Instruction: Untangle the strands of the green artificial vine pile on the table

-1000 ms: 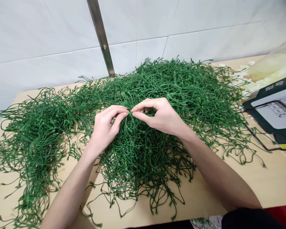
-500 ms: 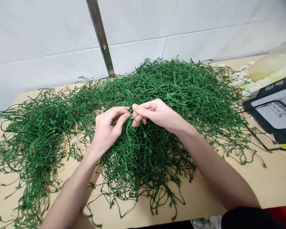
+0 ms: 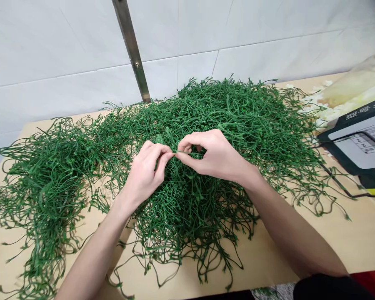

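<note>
A big tangle of thin green plastic sprigs [image 3: 237, 121] covers most of a light wooden table [image 3: 346, 237]. My left hand [image 3: 145, 175] and my right hand [image 3: 217, 156] meet over the middle of the heap. Both pinch the same thin green sprig [image 3: 178, 152] between thumb and forefinger, fingertips almost touching. The rest of that sprig is lost among the other strands below.
A slanted metal bar [image 3: 133, 50] runs up the white tiled wall [image 3: 50, 62] behind the heap. At the right stand a dark device with a keypad [image 3: 359, 141], its cable [image 3: 340, 183], and a clear bag of pale pieces [image 3: 350, 91].
My right hand's fingers, stretched toward the left hand half a second ago, have curled back into a pinch. Both hands shifted slightly while keeping hold of the sprig.
</note>
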`<action>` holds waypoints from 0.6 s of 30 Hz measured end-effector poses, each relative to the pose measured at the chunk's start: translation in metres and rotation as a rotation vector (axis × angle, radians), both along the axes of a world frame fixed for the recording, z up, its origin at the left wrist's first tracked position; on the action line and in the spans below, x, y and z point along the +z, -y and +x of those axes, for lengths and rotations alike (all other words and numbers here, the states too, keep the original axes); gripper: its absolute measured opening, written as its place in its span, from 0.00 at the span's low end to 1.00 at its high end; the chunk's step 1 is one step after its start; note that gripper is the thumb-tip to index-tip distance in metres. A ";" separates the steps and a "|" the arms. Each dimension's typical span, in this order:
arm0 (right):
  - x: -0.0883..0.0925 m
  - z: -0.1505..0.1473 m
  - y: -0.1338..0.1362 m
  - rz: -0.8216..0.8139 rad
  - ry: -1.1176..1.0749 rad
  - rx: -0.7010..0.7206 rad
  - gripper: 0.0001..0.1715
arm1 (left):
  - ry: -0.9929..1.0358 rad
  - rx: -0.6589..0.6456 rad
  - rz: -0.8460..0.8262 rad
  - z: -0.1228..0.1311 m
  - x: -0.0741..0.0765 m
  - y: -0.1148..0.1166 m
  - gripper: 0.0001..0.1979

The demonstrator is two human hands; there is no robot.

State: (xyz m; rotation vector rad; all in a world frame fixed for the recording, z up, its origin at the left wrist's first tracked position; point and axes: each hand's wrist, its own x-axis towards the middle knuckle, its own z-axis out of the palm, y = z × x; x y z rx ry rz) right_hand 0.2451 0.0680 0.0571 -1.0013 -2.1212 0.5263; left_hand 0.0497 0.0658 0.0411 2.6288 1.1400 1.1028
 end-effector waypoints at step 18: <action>0.014 -0.006 0.005 -0.576 -0.320 0.006 0.14 | -0.081 -0.092 0.340 -0.004 -0.001 -0.005 0.02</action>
